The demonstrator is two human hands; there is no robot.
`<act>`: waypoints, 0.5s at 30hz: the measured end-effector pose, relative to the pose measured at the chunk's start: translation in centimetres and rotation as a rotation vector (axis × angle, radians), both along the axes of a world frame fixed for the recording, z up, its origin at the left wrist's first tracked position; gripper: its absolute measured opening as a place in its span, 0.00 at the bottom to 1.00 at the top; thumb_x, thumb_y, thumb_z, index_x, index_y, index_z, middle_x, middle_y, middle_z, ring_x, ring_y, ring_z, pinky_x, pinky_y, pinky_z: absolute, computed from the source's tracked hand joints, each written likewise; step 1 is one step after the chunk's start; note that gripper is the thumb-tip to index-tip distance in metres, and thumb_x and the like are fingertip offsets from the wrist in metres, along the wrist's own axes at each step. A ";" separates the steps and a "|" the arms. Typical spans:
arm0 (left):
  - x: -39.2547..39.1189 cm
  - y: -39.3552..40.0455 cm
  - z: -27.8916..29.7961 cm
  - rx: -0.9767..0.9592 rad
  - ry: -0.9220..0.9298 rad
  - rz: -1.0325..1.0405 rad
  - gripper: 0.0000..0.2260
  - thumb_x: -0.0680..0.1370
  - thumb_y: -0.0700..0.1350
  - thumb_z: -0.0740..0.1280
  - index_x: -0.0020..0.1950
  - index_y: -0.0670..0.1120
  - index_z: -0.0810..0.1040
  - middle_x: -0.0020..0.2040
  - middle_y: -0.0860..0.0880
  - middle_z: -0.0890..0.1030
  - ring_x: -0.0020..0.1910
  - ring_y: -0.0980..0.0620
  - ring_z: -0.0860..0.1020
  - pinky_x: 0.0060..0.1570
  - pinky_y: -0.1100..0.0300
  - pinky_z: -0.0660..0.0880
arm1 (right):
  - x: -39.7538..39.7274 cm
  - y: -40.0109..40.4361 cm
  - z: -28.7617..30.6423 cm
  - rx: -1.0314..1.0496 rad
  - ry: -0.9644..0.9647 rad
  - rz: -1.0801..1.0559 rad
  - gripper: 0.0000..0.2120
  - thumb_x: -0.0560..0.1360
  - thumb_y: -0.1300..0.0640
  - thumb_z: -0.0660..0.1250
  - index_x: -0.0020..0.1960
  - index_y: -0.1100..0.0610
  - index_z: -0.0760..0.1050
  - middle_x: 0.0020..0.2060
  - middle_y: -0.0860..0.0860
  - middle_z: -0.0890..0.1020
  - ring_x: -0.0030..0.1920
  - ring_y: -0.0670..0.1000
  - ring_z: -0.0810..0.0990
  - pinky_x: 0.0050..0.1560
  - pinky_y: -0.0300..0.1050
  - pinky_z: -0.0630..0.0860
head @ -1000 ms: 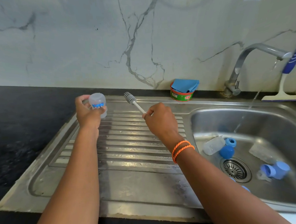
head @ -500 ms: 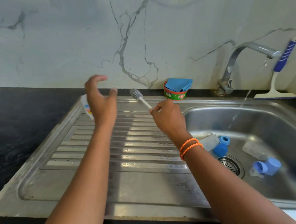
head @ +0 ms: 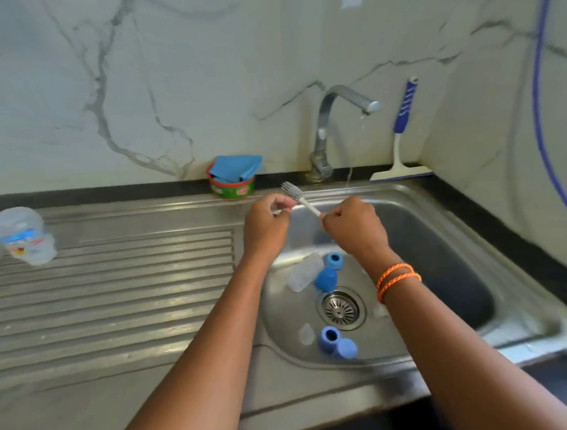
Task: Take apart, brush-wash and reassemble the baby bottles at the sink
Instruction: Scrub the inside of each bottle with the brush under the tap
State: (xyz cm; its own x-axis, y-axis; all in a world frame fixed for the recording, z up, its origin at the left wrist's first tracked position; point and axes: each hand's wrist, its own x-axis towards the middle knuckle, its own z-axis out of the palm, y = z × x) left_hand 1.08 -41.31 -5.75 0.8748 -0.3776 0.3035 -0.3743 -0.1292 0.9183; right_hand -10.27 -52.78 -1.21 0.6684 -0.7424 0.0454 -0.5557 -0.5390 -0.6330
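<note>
Two hands meeting over the sink basin: right hand clenching the white brush by its handle in a firm grip, left hand curling just beside it, seemingly pinching the stem, blurred. Lying below the grip: clear bottle, blue caps. Standing well left of the grip on the drainboard: another bottle.

Head-worn camera looks down, close over the sink.

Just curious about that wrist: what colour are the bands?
Orange: two braided bands on the right wrist, clearest in the head view.
</note>
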 end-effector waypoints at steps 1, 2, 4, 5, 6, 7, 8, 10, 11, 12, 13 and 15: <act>-0.4 -1.1 -0.3 0.048 0.027 -0.013 0.09 0.77 0.39 0.68 0.46 0.53 0.85 0.44 0.58 0.85 0.46 0.58 0.82 0.50 0.57 0.80 | -0.7 -1.2 0.0 -0.001 0.012 -0.014 0.16 0.75 0.45 0.66 0.48 0.56 0.82 0.45 0.57 0.84 0.45 0.61 0.83 0.48 0.53 0.82; -0.6 -2.1 -0.7 0.099 0.074 -0.033 0.08 0.78 0.41 0.68 0.46 0.53 0.85 0.43 0.57 0.85 0.46 0.55 0.83 0.49 0.57 0.80 | -1.4 -2.3 -0.2 0.002 0.024 -0.028 0.15 0.75 0.45 0.66 0.47 0.57 0.81 0.45 0.57 0.84 0.43 0.60 0.82 0.45 0.52 0.80; -0.6 -4.0 -2.0 0.201 0.192 -0.088 0.07 0.78 0.43 0.68 0.43 0.52 0.84 0.42 0.54 0.86 0.47 0.47 0.84 0.52 0.54 0.81 | -2.6 -3.9 -0.5 -0.001 0.036 -0.047 0.14 0.77 0.46 0.67 0.48 0.57 0.81 0.44 0.57 0.83 0.41 0.59 0.80 0.42 0.51 0.77; -0.6 -4.8 -2.7 0.262 0.237 -0.106 0.07 0.77 0.45 0.67 0.41 0.52 0.84 0.42 0.52 0.86 0.46 0.45 0.84 0.54 0.50 0.82 | -3.2 -4.6 -0.6 -0.007 0.038 -0.059 0.14 0.78 0.46 0.67 0.48 0.57 0.81 0.45 0.57 0.83 0.42 0.60 0.81 0.42 0.51 0.76; -0.5 -5.4 -3.5 0.340 0.264 -0.110 0.08 0.76 0.46 0.66 0.41 0.51 0.85 0.42 0.51 0.86 0.46 0.44 0.84 0.55 0.47 0.82 | -3.7 -5.1 -0.9 -0.015 0.039 -0.073 0.14 0.79 0.46 0.66 0.48 0.57 0.81 0.46 0.57 0.82 0.43 0.61 0.82 0.43 0.51 0.76; -0.5 -5.8 -4.3 0.436 0.268 -0.114 0.09 0.76 0.46 0.65 0.42 0.50 0.85 0.44 0.49 0.86 0.47 0.43 0.84 0.56 0.46 0.82 | -4.1 -5.6 -1.3 -0.026 0.034 -0.083 0.14 0.80 0.45 0.66 0.49 0.57 0.81 0.46 0.57 0.82 0.44 0.62 0.82 0.44 0.51 0.77; -0.7 -6.0 -4.8 0.543 0.247 -0.122 0.10 0.77 0.45 0.64 0.46 0.49 0.85 0.48 0.47 0.86 0.50 0.42 0.83 0.57 0.47 0.81 | -4.4 -5.8 -1.7 -0.038 0.034 -0.090 0.14 0.80 0.46 0.66 0.49 0.57 0.81 0.46 0.57 0.81 0.44 0.62 0.81 0.45 0.51 0.77; -1.2 -6.4 -6.0 0.765 0.185 -0.162 0.09 0.79 0.44 0.66 0.56 0.47 0.83 0.58 0.45 0.84 0.57 0.41 0.81 0.59 0.49 0.79 | -4.8 -6.1 -2.5 -0.057 0.048 -0.087 0.14 0.81 0.46 0.65 0.48 0.57 0.80 0.46 0.57 0.81 0.42 0.62 0.80 0.43 0.51 0.76; -1.4 -6.7 -6.5 0.867 0.151 -0.194 0.14 0.78 0.45 0.70 0.63 0.47 0.80 0.64 0.44 0.81 0.61 0.40 0.79 0.59 0.49 0.78 | -4.7 -6.2 -2.7 -0.063 0.057 -0.079 0.14 0.81 0.47 0.65 0.48 0.57 0.80 0.45 0.57 0.81 0.41 0.61 0.80 0.42 0.51 0.75; -1.5 -7.0 -7.0 0.967 0.124 -0.224 0.22 0.76 0.46 0.74 0.69 0.47 0.76 0.68 0.44 0.77 0.66 0.40 0.77 0.61 0.48 0.77 | -4.6 -6.2 -2.9 -0.066 0.068 -0.069 0.14 0.81 0.47 0.65 0.48 0.57 0.80 0.46 0.57 0.82 0.42 0.62 0.80 0.42 0.51 0.76; -1.6 -7.1 -7.4 1.046 0.094 -0.241 0.29 0.74 0.47 0.76 0.74 0.48 0.71 0.72 0.44 0.73 0.69 0.40 0.74 0.63 0.48 0.76 | -4.4 -6.3 -2.9 -0.071 0.075 -0.059 0.14 0.81 0.47 0.65 0.49 0.58 0.80 0.46 0.58 0.82 0.42 0.62 0.80 0.43 0.52 0.76; -1.5 -7.4 -7.7 1.140 0.021 -0.239 0.34 0.73 0.45 0.77 0.77 0.49 0.67 0.73 0.44 0.71 0.71 0.40 0.73 0.64 0.47 0.75 | -4.1 -6.2 -2.8 -0.099 0.081 -0.042 0.15 0.82 0.47 0.65 0.50 0.59 0.79 0.47 0.58 0.82 0.44 0.62 0.81 0.44 0.52 0.77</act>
